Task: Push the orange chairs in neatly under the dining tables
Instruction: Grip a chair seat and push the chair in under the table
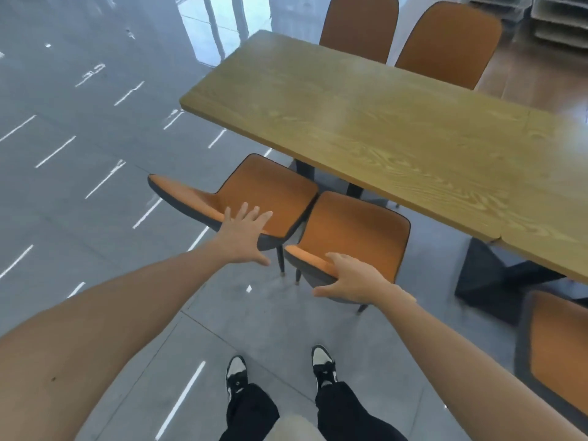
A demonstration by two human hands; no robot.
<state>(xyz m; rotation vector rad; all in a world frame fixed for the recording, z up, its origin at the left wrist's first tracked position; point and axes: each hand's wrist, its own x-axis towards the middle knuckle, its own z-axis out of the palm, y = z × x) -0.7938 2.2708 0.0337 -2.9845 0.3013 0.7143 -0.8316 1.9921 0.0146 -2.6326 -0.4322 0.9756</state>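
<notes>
A person's left hand [243, 235], fingers spread, nears one orange padded chair [248, 195] as the right hand [345, 278] grips another [353, 237]; their touching seats could jam before the wooden dining table [366, 122].

A wooden dining table [366, 128] runs off the right edge. Its far chairs [445, 43] are cut by the top edge, seats hidden behind it. Another orange chair [560, 354], blurred, is cropped at the right. The right hand [353, 278] hides part of a near chair's back [311, 259].

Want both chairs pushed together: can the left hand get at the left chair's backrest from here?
Probably yes: the left hand hovers open at the left chair backrest's top edge, nothing between them.
</notes>
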